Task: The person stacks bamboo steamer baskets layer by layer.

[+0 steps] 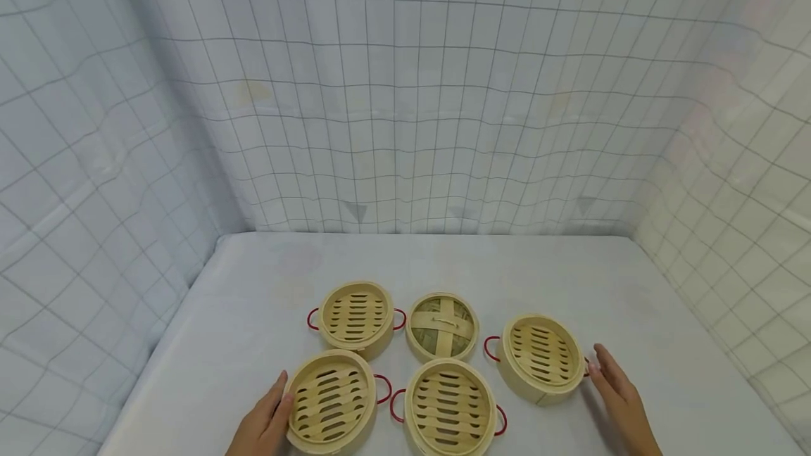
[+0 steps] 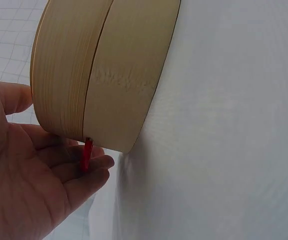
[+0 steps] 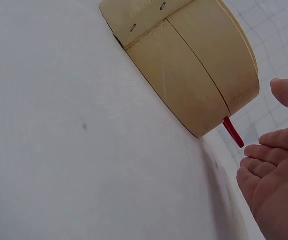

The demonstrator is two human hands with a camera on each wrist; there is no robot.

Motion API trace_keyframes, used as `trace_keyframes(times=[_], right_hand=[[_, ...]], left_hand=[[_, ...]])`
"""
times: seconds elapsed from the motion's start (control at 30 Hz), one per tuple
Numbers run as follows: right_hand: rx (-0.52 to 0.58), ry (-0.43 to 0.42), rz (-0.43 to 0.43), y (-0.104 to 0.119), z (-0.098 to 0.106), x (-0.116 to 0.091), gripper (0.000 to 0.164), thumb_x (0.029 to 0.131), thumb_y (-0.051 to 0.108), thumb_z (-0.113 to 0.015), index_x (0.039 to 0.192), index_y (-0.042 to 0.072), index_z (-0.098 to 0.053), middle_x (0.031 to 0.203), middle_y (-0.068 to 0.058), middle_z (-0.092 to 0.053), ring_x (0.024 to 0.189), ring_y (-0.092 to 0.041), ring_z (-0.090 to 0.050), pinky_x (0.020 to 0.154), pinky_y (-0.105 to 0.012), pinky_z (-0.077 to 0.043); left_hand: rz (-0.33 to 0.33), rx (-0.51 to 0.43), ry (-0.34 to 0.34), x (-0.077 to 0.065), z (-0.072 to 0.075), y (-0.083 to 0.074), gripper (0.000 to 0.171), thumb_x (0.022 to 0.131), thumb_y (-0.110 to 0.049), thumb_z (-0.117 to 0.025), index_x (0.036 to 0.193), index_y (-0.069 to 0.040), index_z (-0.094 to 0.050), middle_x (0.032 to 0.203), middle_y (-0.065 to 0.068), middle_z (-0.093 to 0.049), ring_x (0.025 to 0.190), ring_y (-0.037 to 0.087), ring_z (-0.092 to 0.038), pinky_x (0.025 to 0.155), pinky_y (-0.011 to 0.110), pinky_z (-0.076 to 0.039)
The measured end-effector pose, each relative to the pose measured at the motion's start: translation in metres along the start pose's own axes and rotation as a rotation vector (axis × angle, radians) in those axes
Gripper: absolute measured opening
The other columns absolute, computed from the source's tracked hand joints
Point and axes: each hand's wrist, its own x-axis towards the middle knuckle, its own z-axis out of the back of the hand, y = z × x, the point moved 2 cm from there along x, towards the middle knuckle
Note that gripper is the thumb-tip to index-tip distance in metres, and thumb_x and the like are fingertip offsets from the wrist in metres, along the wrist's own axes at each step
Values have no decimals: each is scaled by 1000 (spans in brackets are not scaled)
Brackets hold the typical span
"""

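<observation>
At the front left of the table, a round bamboo steamer basket (image 1: 331,403) with a slatted top sits by my left hand (image 1: 262,421). The left thumb touches its rim, while the loosely bent fingers lie along its side around a red handle (image 2: 86,156). To the right stands another steamer basket (image 1: 537,361), two layers deep in the right wrist view. Beside it my right hand (image 1: 621,400) is held with fingers extended and thumb apart. Its fingertips are close to that basket's red handle (image 3: 233,132), with nothing in the grasp.
A third slatted basket (image 1: 448,407) with red handles stands at the front middle, and another (image 1: 356,315) at the back left. Between them and the right basket lies a woven bamboo lid (image 1: 426,320). White gridded cloth walls (image 1: 405,125) enclose the white table (image 1: 253,287).
</observation>
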Motion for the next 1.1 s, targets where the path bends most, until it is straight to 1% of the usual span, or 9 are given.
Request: trace_keyframes(times=[0.13,0.23,0.3,0.37,0.47,0.53,0.77,0.9,1.1], right_hand=[[99,45,-137,-1,-1,7,75,95,48,-39,146,1,-12,149,-18,-14,133,-30,-20,99,-20,-28],[178,61,-156,-4,-3,11,77,94,49,-42,146,2,-12,150,-16,-14,131,-12,-24,102,-29,-26],[221,85,-93,-8,-2,13,74,94,38,-50,146,0,-14,150,-16,-16,125,4,-28,99,-20,-28],[217,127,45,-11,-1,16,73,91,21,-60,144,-4,-17,148,-13,-23,117,13,-32,93,-11,-31],[212,226,284,-16,1,21,82,77,-3,-69,142,-7,-19,144,0,-31,117,12,-35,89,-7,-32],[200,281,383,-17,2,23,89,71,-9,-73,142,-7,-19,141,8,-33,121,8,-35,90,-8,-30],[131,270,406,-18,-2,25,96,62,-1,-81,140,-9,-25,135,18,-36,118,8,-37,87,-8,-33],[133,259,426,-18,-2,26,94,61,-3,-81,137,-13,-27,132,18,-40,113,5,-43,83,-10,-37],[141,254,449,-19,-2,27,93,60,-6,-81,136,-14,-28,130,18,-43,107,2,-48,80,-12,-40]], left_hand=[[10,-28,-4,2,-1,0,61,101,-37,-30,138,11,-24,138,29,-30,124,43,-31,96,54,-31],[43,-56,-3,3,-1,1,63,100,-41,-30,138,9,-26,137,29,-31,124,44,-31,96,55,-31],[58,-88,-7,4,-1,1,64,100,-42,-29,138,8,-28,137,28,-32,124,43,-31,96,55,-31],[69,-128,-13,3,-1,2,65,99,-44,-29,138,8,-29,137,28,-33,124,43,-31,96,54,-31],[71,-157,-15,3,-1,2,65,99,-44,-28,138,8,-30,137,27,-34,124,43,-31,96,55,-31],[81,-171,-11,3,0,3,65,99,-45,-29,137,7,-31,137,26,-34,124,42,-33,95,53,-34],[188,-212,-11,6,8,10,69,91,-48,-49,126,11,-47,116,25,-57,95,29,-61,72,36,-51],[259,-257,11,7,12,11,68,86,-45,-58,120,13,-52,105,20,-63,82,20,-63,69,35,-52],[302,-285,43,9,16,13,62,83,-40,-65,112,15,-58,96,18,-66,81,22,-65,69,36,-52]])
